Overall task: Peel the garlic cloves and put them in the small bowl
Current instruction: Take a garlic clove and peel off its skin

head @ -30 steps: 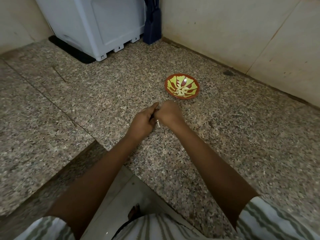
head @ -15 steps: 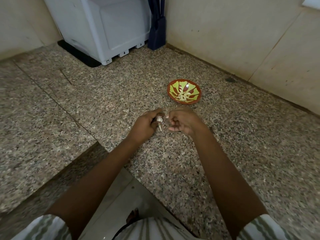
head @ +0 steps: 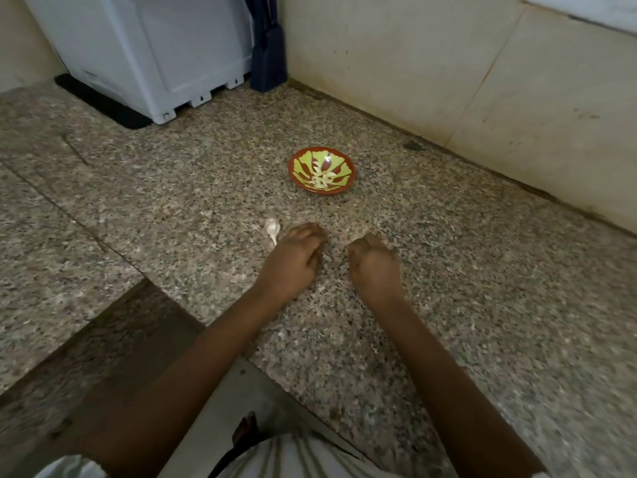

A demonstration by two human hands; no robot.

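Observation:
A small red bowl (head: 320, 192) with a yellow-green pattern sits on the speckled granite floor and holds several pale peeled cloves (head: 322, 177). A garlic bulb piece (head: 272, 228) with its dry stalk lies loose on the floor, just left of my left hand (head: 293, 258). That hand is palm down, its fingers loosely bent toward the floor, and I see nothing in it. My right hand (head: 374, 262) hovers a little to the right with its fingers curled under; whatever is inside them is hidden. Both hands are nearer to me than the bowl.
A white appliance (head: 155, 53) on a black mat stands at the back left, with a dark blue object (head: 269, 63) beside it in the corner. A cream wall (head: 448, 63) runs along the right. A step edge (head: 165, 305) drops at the lower left.
The garlic bulb piece has left my left hand and now lies on the floor. My hands have separated, and the right one has drawn away to the right.

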